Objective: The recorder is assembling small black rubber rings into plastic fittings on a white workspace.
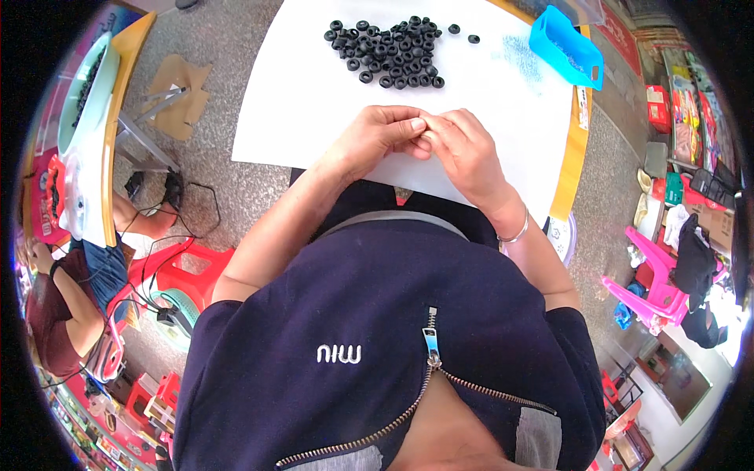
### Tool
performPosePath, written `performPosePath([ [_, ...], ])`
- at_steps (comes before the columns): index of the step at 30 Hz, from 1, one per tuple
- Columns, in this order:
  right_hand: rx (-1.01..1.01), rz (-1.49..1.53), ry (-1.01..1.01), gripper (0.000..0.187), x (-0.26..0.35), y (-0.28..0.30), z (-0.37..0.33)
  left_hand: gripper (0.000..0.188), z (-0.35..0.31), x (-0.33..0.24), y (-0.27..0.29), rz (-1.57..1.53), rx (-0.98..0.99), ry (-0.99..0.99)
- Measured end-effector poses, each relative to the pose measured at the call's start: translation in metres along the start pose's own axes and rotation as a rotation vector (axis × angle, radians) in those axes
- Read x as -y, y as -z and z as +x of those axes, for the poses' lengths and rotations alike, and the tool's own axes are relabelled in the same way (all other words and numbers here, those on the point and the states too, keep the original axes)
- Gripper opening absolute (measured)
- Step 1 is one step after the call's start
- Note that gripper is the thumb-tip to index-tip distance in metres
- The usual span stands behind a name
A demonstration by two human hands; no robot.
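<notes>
My left hand and my right hand meet over the near part of the white tabletop. Both are closed, fingertips pinched together and touching; whatever lies between them is hidden. Beyond them on the white surface is a pile of small black rubber rings, several of them showing a hole in the middle. Two more black pieces lie apart, right of the pile. A bright blue plastic basket stands at the far right corner, with tiny blue bits scattered beside it.
A co-worker sits at the left by another table bearing a pale green basin of dark pieces. Red stools and cables stand on the left floor. A pink stool with dark cloth is at the right.
</notes>
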State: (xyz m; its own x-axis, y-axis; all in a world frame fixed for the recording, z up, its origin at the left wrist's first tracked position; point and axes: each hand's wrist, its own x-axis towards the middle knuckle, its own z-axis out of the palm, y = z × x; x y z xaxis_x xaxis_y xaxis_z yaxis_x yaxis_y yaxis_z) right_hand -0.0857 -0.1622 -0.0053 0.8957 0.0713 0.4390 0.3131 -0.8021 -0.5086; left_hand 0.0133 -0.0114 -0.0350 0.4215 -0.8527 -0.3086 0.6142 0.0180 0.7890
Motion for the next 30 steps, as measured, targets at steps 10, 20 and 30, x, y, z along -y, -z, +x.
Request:
performPosePath([
  [10,-0.177,0.34,-0.357,0.021,0.014,-0.029,0.001,0.025,-0.005,0.004,-0.016,-0.015,-0.112,-0.066],
  [20,-0.166,0.301,-0.29,0.026,0.011,-0.016,-0.002,0.025,-0.009,-0.01,-0.023,-0.19,-0.092,-0.015],
  [30,-0.397,0.037,-0.25,0.016,-0.046,0.052,0.072,0.035,0.001,-0.003,-0.003,-0.212,-0.065,-0.06],
])
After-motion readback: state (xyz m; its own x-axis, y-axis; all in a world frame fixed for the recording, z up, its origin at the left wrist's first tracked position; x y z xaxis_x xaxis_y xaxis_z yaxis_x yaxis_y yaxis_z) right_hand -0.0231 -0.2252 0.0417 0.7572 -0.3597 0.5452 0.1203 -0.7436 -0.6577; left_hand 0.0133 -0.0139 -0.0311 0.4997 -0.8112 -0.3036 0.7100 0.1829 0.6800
